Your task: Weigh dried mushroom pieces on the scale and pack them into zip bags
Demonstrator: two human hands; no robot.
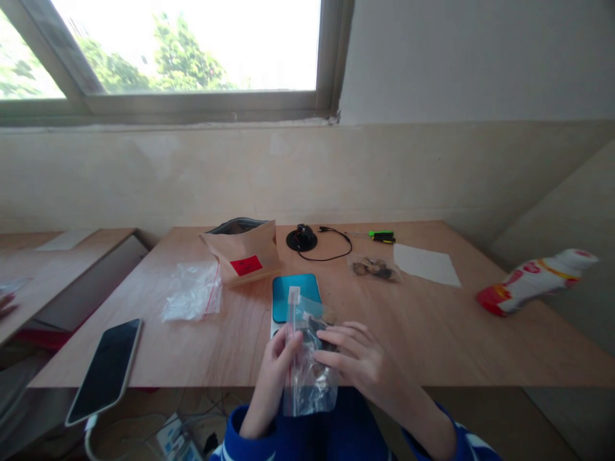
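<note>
A clear zip bag [312,384] hangs over the table's front edge between my hands, with dark and tan pieces in its upper part. My left hand [275,362] pinches its left side, along the zip strip. The fingers of my right hand [362,355] are bent against the bag over the dark pieces; whether any fingertip is inside it, I cannot tell. Just behind the bag lies a flat device with a blue face [298,288], partly covered by it. Left of that is a pile of clear zip bags [192,294], and behind stands an open brown paper pouch [252,256] with a red label.
Toward the back lie a black round stand with a cable [302,239], screwdrivers [383,237], a filled clear bag [373,268] and white paper [425,264]. A bottle [535,282] is at right. A phone [106,365] juts past the left front edge. Another person's hand [6,302] shows far left.
</note>
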